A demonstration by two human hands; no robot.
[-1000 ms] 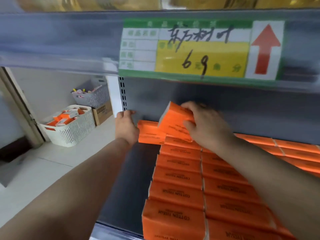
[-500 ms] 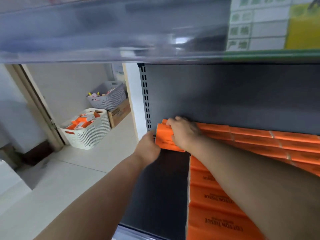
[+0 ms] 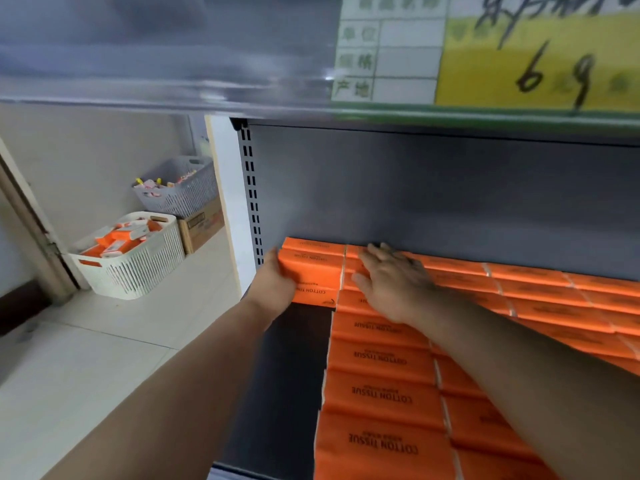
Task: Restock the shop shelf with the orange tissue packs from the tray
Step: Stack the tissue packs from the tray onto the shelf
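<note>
Prob squaring back-left packs (image 3: 311, 268): L hand (image 3: 273, 284) presses their end, R hand (image 3: 391, 284) flat on top, fingers straight, nothing gripped. Next: tray (image 3: 145, 268), fill bare shelf (image 3: 294, 375).

"COTTON TISSUE" on orange tissue packs (image 3: 381, 396), handwritten "6 9" on price label (image 3: 540, 64)

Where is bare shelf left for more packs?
Free: dark shelf floor at front left, bordered behind by the back-left packs the left hand touches and rightward by the long column of orange tissue packs. Crowded: everything right of that, packs edge to edge.
</note>
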